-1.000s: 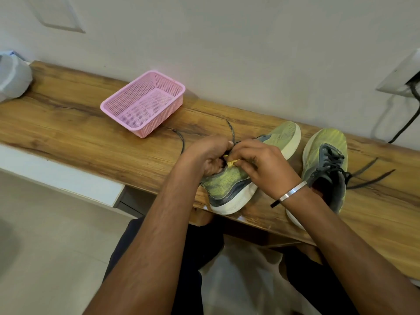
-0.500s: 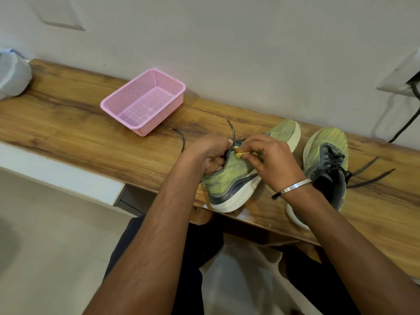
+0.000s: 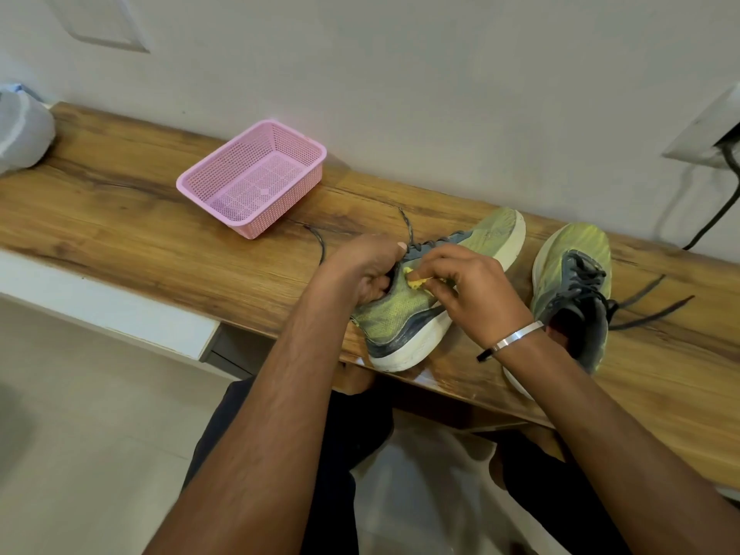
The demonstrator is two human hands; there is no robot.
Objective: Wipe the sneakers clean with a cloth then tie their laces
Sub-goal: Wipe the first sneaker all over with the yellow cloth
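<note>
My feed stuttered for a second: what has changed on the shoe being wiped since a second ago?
The right hand, pinching the yellow cloth, slid up the side of the near sneaker toward the collar, then back down a little. The left hand kept its grip on the collar. The sneaker, the other sneaker, its loose laces and the pink basket stayed put.
</note>
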